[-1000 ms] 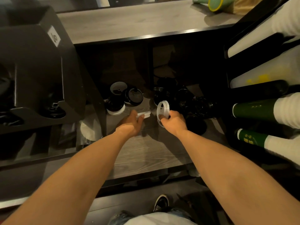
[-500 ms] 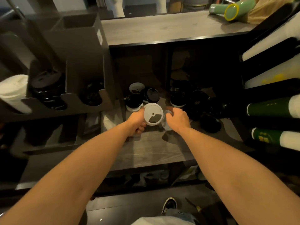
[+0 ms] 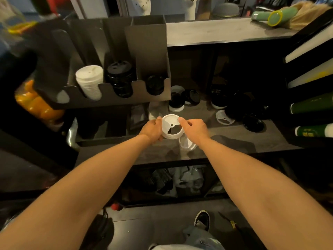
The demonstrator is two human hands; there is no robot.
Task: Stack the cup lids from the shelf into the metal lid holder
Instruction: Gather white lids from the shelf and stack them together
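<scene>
White lid [image 3: 172,128] hangs below-right of the metal lid holder [image 3: 149,44]: your left hand [image 3: 152,129] grips it, right hand [image 3: 195,129] fingers pinch its rim. Next, lift it onto the holder's white stack [image 3: 89,81].

White lid [image 3: 172,127]: round, flat top with a small centre hole and a wedge-shaped opening. Held tilted above the shelf [image 3: 234,139]; left hand [image 3: 152,129] grips its left rim, right hand [image 3: 195,129] pinches its right rim.

Second pale lid [image 3: 186,144]: below the right hand; grip not discernible.

Loose white lid [image 3: 224,117]: flat on the shelf, beside the scattered black lids [image 3: 239,105].

Metal lid holder [image 3: 115,98]: dark, with scalloped front slots. Contents: white lid stack [image 3: 90,81], tall black stack [image 3: 120,78], low black stack [image 3: 155,83].
</scene>
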